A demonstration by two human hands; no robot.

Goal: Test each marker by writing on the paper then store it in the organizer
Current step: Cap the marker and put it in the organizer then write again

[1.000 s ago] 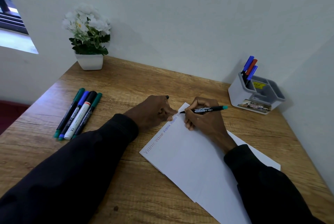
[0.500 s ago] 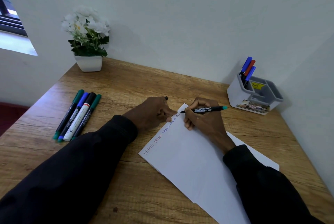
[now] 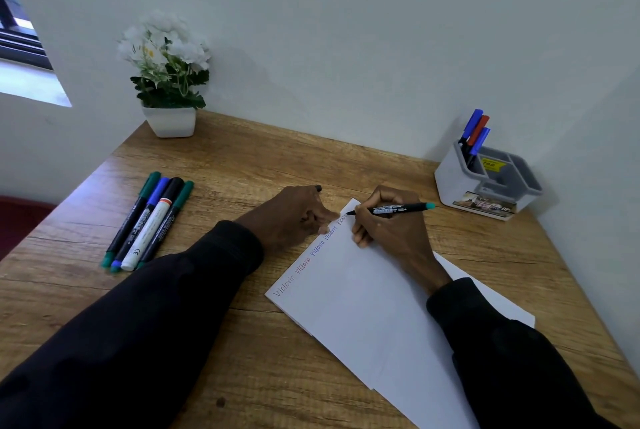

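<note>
Right hand (image 3: pixel 388 231): fingers and thumb pinch the black marker (image 3: pixel 394 209) near its tip. Left hand (image 3: pixel 294 217): fingers curled around a small dark piece (image 3: pixel 318 188) that protrudes on the far side; its fingertips rest at the left edge of the paper.

1. Worktop (image 3: pixel 242 165): wood grain, set into a wall corner.
2. Paper (image 3: pixel 363 307): white sheets, stacked and angled, running from the centre of the worktop to its near right edge. A row of handwritten words in grey, red and blue follows the left edge of the top sheet.
3. Organizer (image 3: pixel 485 182): grey and white, at the far right corner. 3 capped markers (image 3: pixel 476 132), 2 blue and 1 red, stand tilted in its tall left compartment.
4. Flower pot (image 3: pixel 169 120): white, at the far left corner.
5. 4 markers (image 3: pixel 149 220): side by side, touching, near the left edge.
6. Black marker: teal end points right; its tip touches the far corner of the paper.
</note>
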